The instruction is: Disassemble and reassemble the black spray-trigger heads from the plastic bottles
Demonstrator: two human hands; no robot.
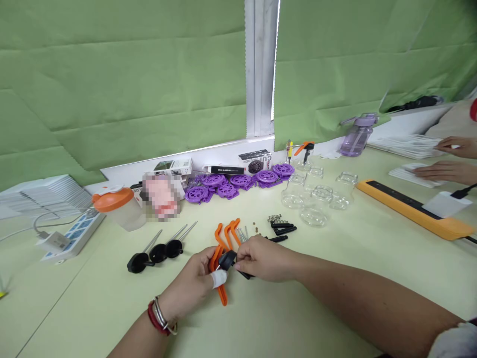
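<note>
My left hand, with white tape round the thumb, is closed on an orange lever handle joined to a black plastic head. My right hand pinches at the right side of that black head; what lies between its fingertips is mostly hidden. Just beyond the hands lie more orange handles and thin metal pins. Springs, black plastic tubes and tiny brass-coloured pieces are beyond my right hand. Black round heads with metal rods lie left of my left hand.
Purple plastic parts and small boxes line the back. Clear bulb-shaped jars stand to the right, near a purple bottle and an orange power strip. An orange-lidded cup stands left. Another person's hands handle white sheets.
</note>
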